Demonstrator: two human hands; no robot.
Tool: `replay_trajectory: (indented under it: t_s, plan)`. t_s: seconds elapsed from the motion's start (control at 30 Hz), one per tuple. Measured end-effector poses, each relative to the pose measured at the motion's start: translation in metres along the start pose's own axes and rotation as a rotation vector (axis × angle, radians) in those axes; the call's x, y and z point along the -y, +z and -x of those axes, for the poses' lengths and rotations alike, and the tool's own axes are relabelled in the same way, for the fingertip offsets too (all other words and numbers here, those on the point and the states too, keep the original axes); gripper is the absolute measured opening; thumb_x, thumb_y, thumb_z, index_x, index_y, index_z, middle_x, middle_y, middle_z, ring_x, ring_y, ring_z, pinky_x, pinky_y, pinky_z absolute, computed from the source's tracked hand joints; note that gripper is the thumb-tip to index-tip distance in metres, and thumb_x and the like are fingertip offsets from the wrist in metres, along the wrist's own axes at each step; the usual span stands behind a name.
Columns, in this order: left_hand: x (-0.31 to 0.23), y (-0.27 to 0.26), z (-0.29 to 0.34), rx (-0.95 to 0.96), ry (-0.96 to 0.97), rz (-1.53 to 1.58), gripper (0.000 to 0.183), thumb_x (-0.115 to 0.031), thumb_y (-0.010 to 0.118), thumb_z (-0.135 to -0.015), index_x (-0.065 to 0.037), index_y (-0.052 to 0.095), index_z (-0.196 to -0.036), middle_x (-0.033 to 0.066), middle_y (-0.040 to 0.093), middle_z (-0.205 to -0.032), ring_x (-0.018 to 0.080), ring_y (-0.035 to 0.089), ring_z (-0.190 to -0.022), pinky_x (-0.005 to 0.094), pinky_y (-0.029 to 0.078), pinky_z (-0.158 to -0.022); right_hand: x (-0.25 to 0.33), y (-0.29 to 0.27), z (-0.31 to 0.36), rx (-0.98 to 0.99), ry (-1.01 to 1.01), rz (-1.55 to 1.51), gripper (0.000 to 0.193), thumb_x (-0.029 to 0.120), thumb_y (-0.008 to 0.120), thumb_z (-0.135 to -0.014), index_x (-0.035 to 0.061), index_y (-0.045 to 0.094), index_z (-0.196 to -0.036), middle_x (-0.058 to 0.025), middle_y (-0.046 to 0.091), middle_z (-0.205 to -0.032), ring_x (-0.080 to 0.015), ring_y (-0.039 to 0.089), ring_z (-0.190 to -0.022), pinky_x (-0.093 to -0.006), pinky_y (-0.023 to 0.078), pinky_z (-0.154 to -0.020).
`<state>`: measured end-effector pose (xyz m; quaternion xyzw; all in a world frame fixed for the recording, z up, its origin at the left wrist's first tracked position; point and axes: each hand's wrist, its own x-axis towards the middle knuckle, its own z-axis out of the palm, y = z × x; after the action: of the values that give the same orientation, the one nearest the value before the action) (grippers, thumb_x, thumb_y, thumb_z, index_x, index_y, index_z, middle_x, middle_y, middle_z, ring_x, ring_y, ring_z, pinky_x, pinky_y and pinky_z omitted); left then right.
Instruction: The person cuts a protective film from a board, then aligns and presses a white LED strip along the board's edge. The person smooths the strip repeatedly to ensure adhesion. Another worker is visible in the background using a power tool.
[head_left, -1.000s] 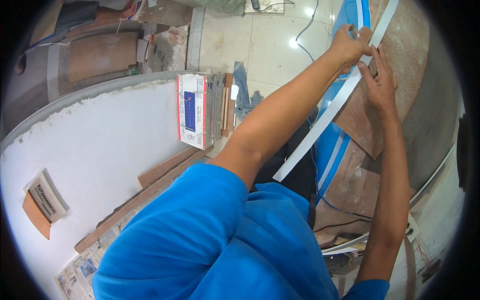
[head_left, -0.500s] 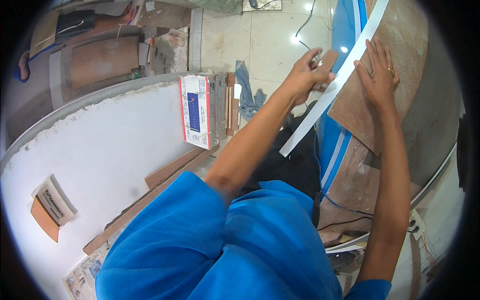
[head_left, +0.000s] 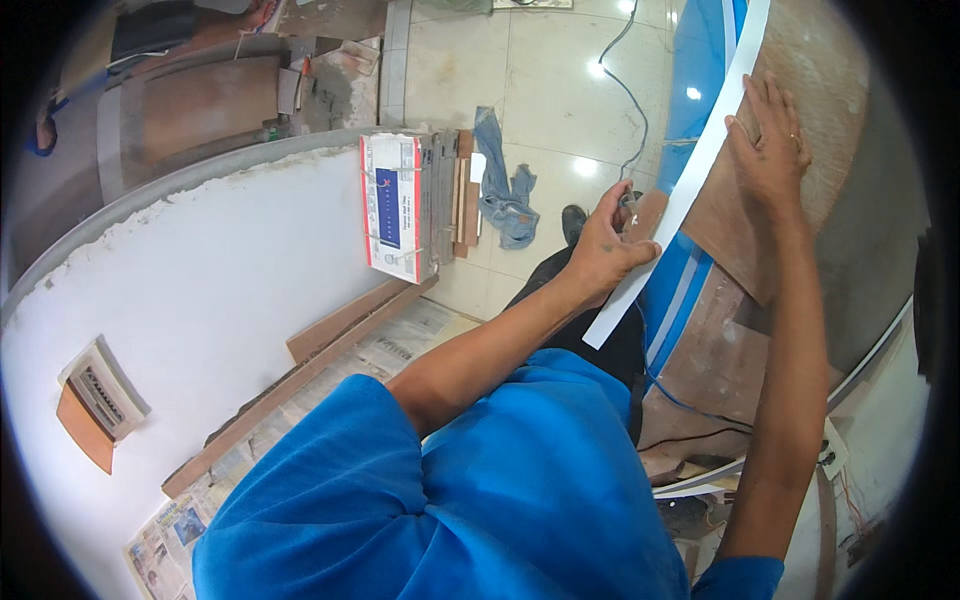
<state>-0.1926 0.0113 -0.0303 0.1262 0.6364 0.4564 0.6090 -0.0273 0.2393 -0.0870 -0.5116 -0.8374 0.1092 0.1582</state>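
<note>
A long white edging strip (head_left: 692, 178) runs slantwise along the left edge of a brown wooden board (head_left: 832, 105). My left hand (head_left: 603, 255) is closed around a small brown block (head_left: 648, 215), with the thumb at the near part of the strip. Whether the block touches the strip's outer face I cannot tell. My right hand (head_left: 768, 150) lies flat on the board, fingers stretched out close to the strip. The strip's near end hangs free past the board's corner, above my dark trousers.
Below the board is a blue surface (head_left: 690, 110) with pale stripes. A dark cable (head_left: 640, 115) trails over the tiled floor. Strapped boxes (head_left: 395, 205) stand by the white low wall (head_left: 230, 260), near crumpled jeans (head_left: 505, 190). A wall socket (head_left: 833, 450) is at lower right.
My left hand has moved nearer to me along the strip with the brown block. The strip's near end has shifted slightly toward me. My right hand keeps its place on the board.
</note>
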Motion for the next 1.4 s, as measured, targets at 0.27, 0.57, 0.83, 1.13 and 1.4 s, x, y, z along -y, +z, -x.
replay_trajectory:
  t_s: [0.27, 0.57, 0.83, 1.13, 1.4]
  plan:
    - [0.033, -0.018, -0.026, -0.066, 0.13, -0.342, 0.103, -0.007, 0.086, -0.072, 0.001, 0.037, -0.162, 0.0245, 0.061, -0.132, 0.0275, 0.064, -0.116, 0.0356, 0.054, -0.097, 0.01, -0.011, 0.004, 0.104, -0.015, 0.085, 0.053, 0.04, 0.06, -0.105, 0.0366, 0.054, -0.157, -0.0062, 0.032, -0.176, -0.0358, 0.023, -0.163, -0.068, 0.014, -0.127]
    - [0.011, -0.014, -0.037, 0.125, 0.176, -0.297, 0.1, -0.008, 0.083, -0.076, -0.009, 0.038, -0.165, 0.0259, 0.06, -0.14, 0.0306, 0.06, -0.128, 0.0397, 0.051, -0.106, 0.017, -0.036, 0.011, 0.163, 0.075, 0.081, 0.068, 0.05, 0.063, -0.101, 0.0261, 0.047, -0.163, -0.0096, 0.022, -0.179, -0.0368, 0.017, -0.164, -0.0729, 0.014, -0.126]
    - [0.047, -0.035, -0.053, 0.075, 0.087, -0.295, 0.097, -0.013, 0.085, -0.078, 0.0, 0.04, -0.162, 0.0207, 0.063, -0.134, 0.0255, 0.065, -0.111, 0.0372, 0.056, -0.094, 0.025, -0.058, -0.01, 0.464, -0.14, -0.04, 0.056, 0.035, 0.072, -0.095, 0.0277, 0.063, -0.15, -0.0054, 0.024, -0.178, -0.0398, 0.013, -0.165, -0.0754, 0.016, -0.124]
    - [0.012, -0.021, -0.047, 0.194, -0.057, -0.229, 0.11, -0.011, 0.089, -0.078, -0.006, 0.026, -0.169, 0.0241, 0.053, -0.14, 0.0283, 0.069, -0.101, 0.0362, 0.061, -0.071, 0.008, -0.055, 0.001, 0.285, -0.169, -0.094, 0.055, 0.046, 0.07, -0.098, 0.0345, 0.062, -0.151, -0.0074, 0.026, -0.178, -0.0386, 0.016, -0.164, -0.0698, 0.011, -0.127]
    - [0.007, -0.022, -0.043, 0.191, -0.03, -0.256, 0.11, -0.011, 0.088, -0.079, -0.008, 0.026, -0.169, 0.0243, 0.052, -0.14, 0.0311, 0.068, -0.108, 0.039, 0.062, -0.074, 0.015, -0.057, 0.007, 0.258, -0.143, -0.045, 0.055, 0.047, 0.069, -0.099, 0.0315, 0.061, -0.151, -0.0095, 0.03, -0.176, -0.0375, 0.021, -0.163, -0.0682, 0.012, -0.127]
